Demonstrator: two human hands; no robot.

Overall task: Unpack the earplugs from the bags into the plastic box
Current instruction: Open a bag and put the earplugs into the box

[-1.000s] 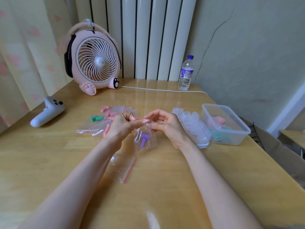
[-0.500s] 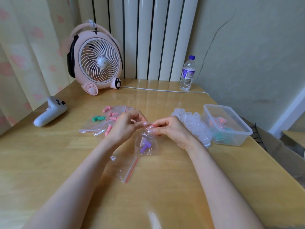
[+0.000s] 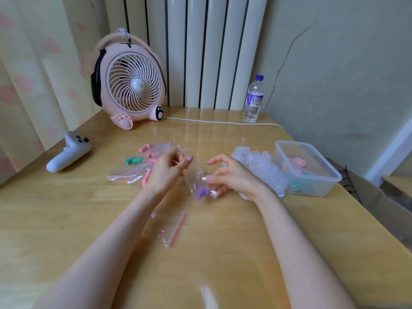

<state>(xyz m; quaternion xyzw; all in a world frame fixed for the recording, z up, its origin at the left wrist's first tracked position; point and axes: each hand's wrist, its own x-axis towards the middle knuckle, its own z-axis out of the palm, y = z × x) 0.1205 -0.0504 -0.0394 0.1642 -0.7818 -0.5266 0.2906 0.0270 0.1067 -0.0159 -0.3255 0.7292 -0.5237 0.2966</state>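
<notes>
My left hand (image 3: 168, 170) pinches the top of a small clear zip bag (image 3: 197, 178) that holds purple earplugs (image 3: 201, 191) at its bottom. My right hand (image 3: 229, 175) grips the lower end of the same bag with thumb and fingers, index finger raised. The clear plastic box (image 3: 321, 172) stands at the right with orange and teal earplugs inside. More bags with pink earplugs (image 3: 147, 176) and green earplugs (image 3: 133, 161) lie behind my left hand.
An empty zip bag (image 3: 172, 228) lies near me on the wooden table (image 3: 66, 219). Small clear cases (image 3: 263, 168) are piled left of the box. A pink fan (image 3: 131, 85), its white cable, a water bottle (image 3: 253, 100) and a white controller (image 3: 68, 151) sit farther back.
Both hands had pinched the bag's red seal together. Now they have parted: the right hand has dropped to the bag's lower end and the left keeps the top. The bag hangs tilted.
</notes>
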